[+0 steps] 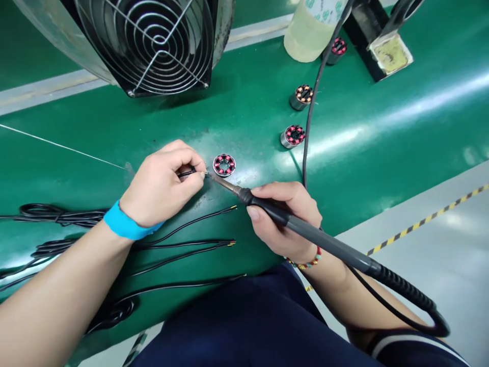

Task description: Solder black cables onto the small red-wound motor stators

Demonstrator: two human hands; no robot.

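Note:
My right hand (pixel 286 216) grips a soldering iron (pixel 324 237) by its dark handle, the metal tip pointing left. That tip meets, or nearly meets, the small end of a black cable (pixel 186 174) pinched between the thumb and fingers of my left hand (pixel 164 178). I cannot tell whether they touch. Just right of my left fingertips a ring-shaped motor stator (pixel 224 165) with red windings lies on the green bench. A thin strand of solder wire (pixel 64 147) runs in from the left edge and ends near my left hand.
Several black cables with bared ends (pixel 183 244) lie below my left hand. A caged fan (pixel 160 46) stands at the back left. More stators (pixel 293 136), a bottle of yellowish liquid (pixel 309 30) and an iron stand (pixel 378 41) are at the right. The iron's cord (pixel 311 112) crosses the bench.

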